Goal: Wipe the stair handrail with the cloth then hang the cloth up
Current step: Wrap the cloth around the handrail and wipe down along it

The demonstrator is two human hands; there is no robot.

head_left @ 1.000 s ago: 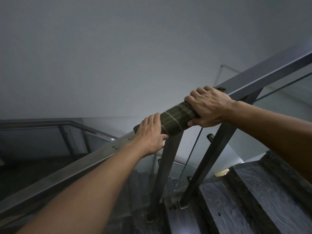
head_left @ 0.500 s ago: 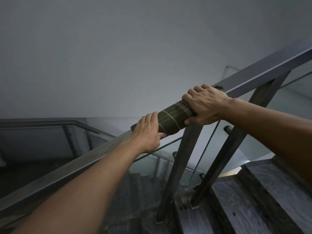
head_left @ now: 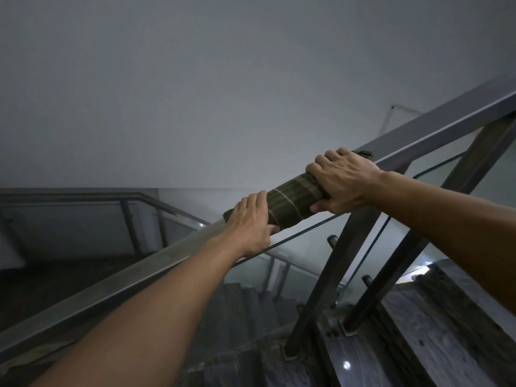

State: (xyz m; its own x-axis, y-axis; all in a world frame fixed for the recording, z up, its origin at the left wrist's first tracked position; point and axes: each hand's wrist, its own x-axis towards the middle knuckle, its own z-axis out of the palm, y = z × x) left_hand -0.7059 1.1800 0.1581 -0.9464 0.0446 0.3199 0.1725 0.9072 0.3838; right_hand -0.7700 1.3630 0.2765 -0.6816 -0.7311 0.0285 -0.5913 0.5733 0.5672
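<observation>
A dark green cloth [head_left: 293,201] with pale stripes is wrapped around the metal stair handrail [head_left: 435,129], which slopes up from lower left to upper right. My right hand [head_left: 343,181] grips the upper end of the cloth on the rail. My left hand [head_left: 251,223] clasps the lower end of the cloth, fingers over the top and thumb underneath. A small corner of cloth pokes out above my right hand.
Two slanted metal posts [head_left: 335,275] and glass panels [head_left: 371,263] stand under the rail. Dark stone steps [head_left: 435,344] rise at lower right and descend at the bottom centre. A second railing [head_left: 134,216] borders a landing on the left. A plain wall fills the top.
Both hands and the cloth have slid a little way up the rail past the posts, which now appear lower and further right relative to the hands.
</observation>
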